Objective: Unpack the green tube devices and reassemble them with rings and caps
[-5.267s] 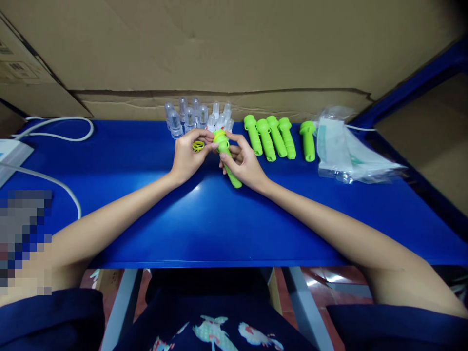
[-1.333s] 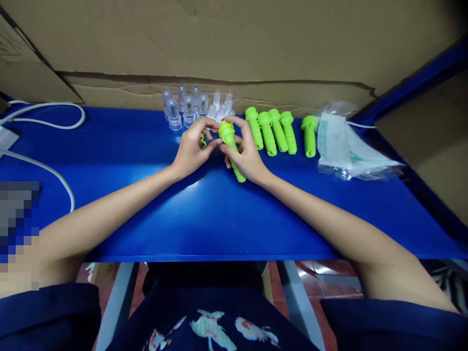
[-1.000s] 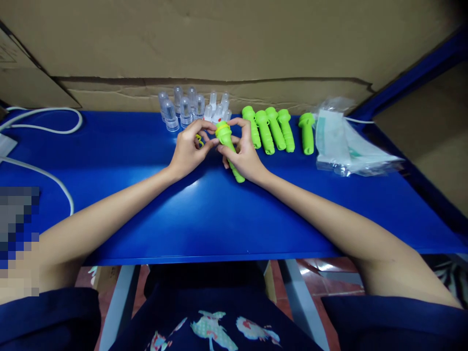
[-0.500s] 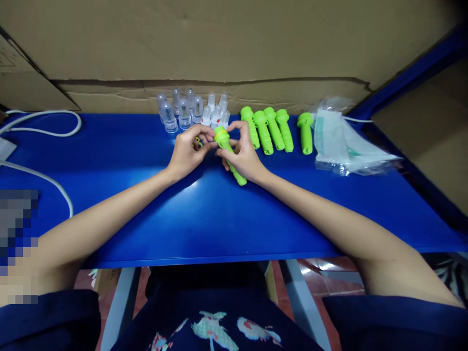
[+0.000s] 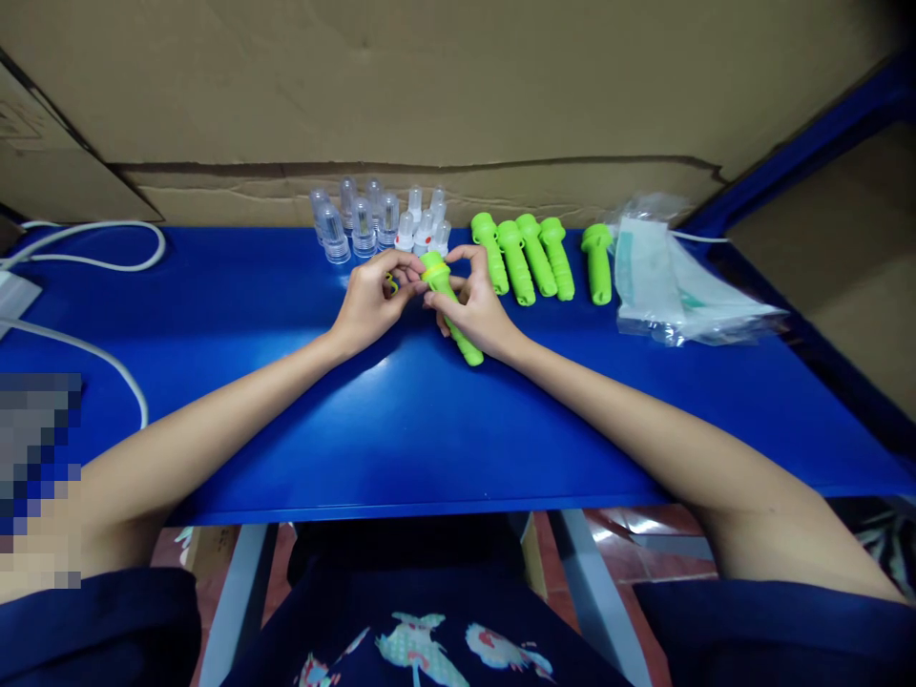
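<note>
Blue table (image 5: 286, 382) carries all parts, with a cardboard wall (image 5: 429, 86) along its far edge. Both hands have stayed together at the middle of the table throughout the earlier views.

Plastic bags (image 5: 665, 286) lie at the far right and a white cable (image 5: 107, 258) loops at the far left; neither has shifted. Five spare green handles (image 5: 526, 258) lie in a row between the bags and the hands, and the clear caps (image 5: 350, 224) stand just beyond the left hand, arranged as before.

Right hand (image 5: 479, 310) is clamped around the held green handle (image 5: 458, 324), which is tilted with its head pointing away from the person, as it was 5.3 s ago. Left hand (image 5: 368, 305) has its fingertips at the head of that handle and its fingers curled around the yellow ring (image 5: 391, 281). The ring showed nearly its full face 5.3 s ago; now only an edge shows between the fingers.
</note>
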`<action>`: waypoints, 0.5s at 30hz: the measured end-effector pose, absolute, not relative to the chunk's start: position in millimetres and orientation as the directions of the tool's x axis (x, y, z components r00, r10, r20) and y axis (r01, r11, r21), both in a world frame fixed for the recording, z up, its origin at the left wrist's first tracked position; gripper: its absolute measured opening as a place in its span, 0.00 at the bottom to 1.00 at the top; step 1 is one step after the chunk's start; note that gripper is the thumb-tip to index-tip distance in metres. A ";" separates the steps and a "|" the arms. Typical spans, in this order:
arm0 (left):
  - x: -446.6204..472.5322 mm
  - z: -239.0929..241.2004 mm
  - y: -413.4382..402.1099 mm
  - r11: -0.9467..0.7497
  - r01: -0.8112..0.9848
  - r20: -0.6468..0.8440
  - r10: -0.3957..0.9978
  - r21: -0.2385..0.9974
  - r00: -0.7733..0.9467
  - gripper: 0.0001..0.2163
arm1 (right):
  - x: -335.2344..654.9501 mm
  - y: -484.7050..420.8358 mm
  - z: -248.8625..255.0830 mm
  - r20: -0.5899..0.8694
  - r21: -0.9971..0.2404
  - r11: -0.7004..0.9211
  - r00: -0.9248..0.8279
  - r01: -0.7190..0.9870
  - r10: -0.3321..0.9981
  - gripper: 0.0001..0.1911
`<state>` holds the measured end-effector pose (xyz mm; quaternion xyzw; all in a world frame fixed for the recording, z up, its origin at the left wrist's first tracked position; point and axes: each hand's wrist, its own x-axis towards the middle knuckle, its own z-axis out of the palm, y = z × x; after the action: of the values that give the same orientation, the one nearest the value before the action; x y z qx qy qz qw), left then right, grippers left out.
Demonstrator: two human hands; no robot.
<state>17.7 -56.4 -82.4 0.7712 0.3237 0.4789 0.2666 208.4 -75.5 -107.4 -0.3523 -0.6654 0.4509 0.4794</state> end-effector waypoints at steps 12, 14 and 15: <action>19.3 -87.2 -52.0 -0.608 0.244 0.561 0.793 0.756 0.237 0.28 | 202.1 -79.0 -101.7 0.454 -0.868 0.481 -0.199 0.121 0.869 0.34; 19.0 -87.8 -51.2 -0.600 0.251 0.552 0.799 0.759 0.239 0.28 | 201.3 -80.7 -99.5 0.457 -0.859 0.487 -0.193 0.159 0.868 0.35; 18.9 -87.8 -51.0 -0.596 0.250 0.546 0.802 0.763 0.243 0.28 | 201.0 -81.5 -98.4 0.456 -0.857 0.486 -0.189 0.172 0.870 0.35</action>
<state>18.9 -51.0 -87.8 0.7388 0.3558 0.5021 0.2747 201.0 -81.5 -98.4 -0.3762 -0.6922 0.3397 0.5138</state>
